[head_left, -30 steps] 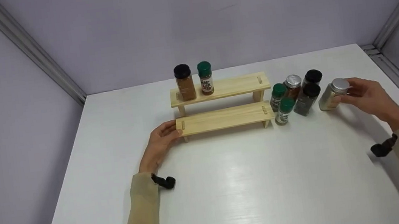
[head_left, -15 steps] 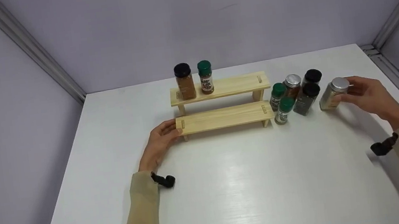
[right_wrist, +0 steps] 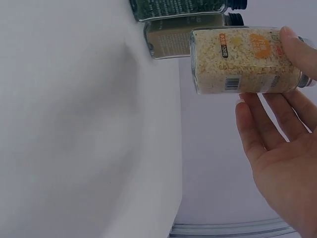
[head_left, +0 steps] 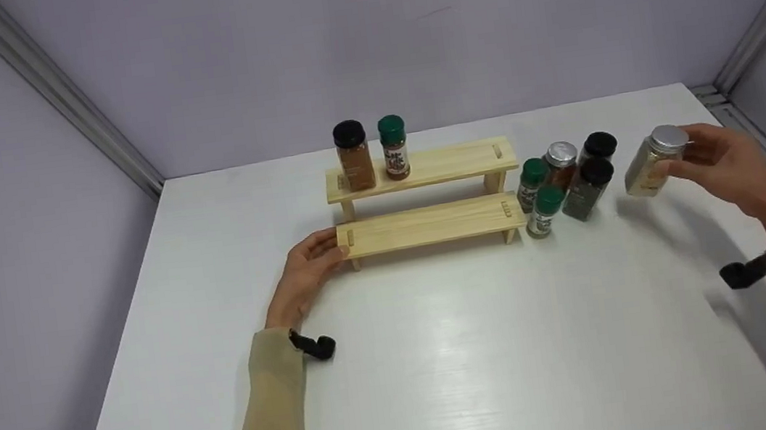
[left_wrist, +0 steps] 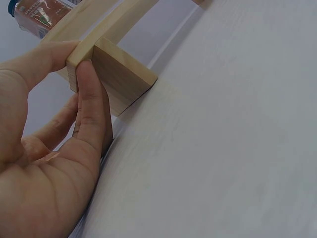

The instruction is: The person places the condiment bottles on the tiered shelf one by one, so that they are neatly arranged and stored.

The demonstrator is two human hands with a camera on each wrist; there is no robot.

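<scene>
- Silver-capped jar of pale granules [head_left: 647, 174]: off the tabletop at the right; its shadow falls apart from its base.
- Long axis near upright, cap on top; any slight lean I can't call from here.
- Right hand [head_left: 728, 169]: thumb and fingers clamped on that jar's upper part. Jar lies on the hand's left side, so toward the shelves. Right is clearly the nearer hand; left is well apart.
- Key relation: a five-jar cluster, including a dark-filled black-capped jar [head_left: 580, 198] and a front green-capped jar [head_left: 542, 216], stands between the held jar and the shelves. My read: any straight leftward path needs height over those caps.
- Front shelf [head_left: 428, 228]: long axis runs left-right, across the jar's.
- Left hand [head_left: 309, 271]: pinching the front shelf's left end, thumb above, fingers under.
- Rear shelf [head_left: 457, 162]: two jars standing toward its left end.
- White tabletop [head_left: 480, 349] under everything.
</scene>
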